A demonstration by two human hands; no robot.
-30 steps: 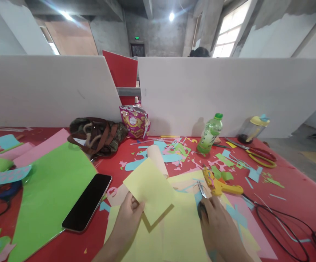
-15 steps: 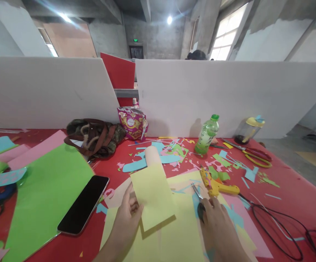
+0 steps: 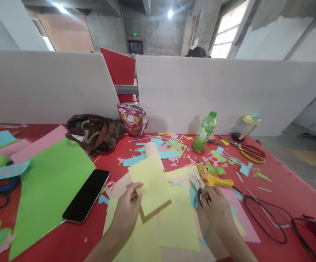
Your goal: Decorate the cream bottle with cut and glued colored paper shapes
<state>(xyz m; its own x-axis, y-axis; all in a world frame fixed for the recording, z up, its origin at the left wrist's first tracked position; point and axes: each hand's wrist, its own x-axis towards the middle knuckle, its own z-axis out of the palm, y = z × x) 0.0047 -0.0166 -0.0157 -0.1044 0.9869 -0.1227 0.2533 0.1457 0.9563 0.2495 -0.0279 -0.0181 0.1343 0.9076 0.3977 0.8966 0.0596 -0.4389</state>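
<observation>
A pale yellow sheet of paper [image 3: 151, 187] is pinched along its left edge by my left hand [image 3: 129, 205], thumb and fingers closed on it. It is tilted above more yellow sheets [image 3: 177, 227] lying on the table. In my right hand [image 3: 215, 205] is a pair of scissors [image 3: 199, 187] with dark handles, its blades parted and pointing away from me. Part of the handles is hidden by my fingers. Just beyond the scissors lies a yellow glue gun [image 3: 214, 179]. A rolled pale pink paper [image 3: 153, 151] sits behind the yellow sheet.
A black phone [image 3: 87, 196] lies on green paper [image 3: 46, 189] to the left. At the back stand a snack bag [image 3: 132, 119], a camouflage bag [image 3: 100, 133] and a green bottle [image 3: 205, 131]. Large scissors [image 3: 252, 151], paper scraps and a black cable [image 3: 267, 211] are on the right.
My right hand has lifted the scissors off the papers and their blades have opened. My left hand still holds the yellow sheet, its fingers now further over the edge. The view has shifted slightly.
</observation>
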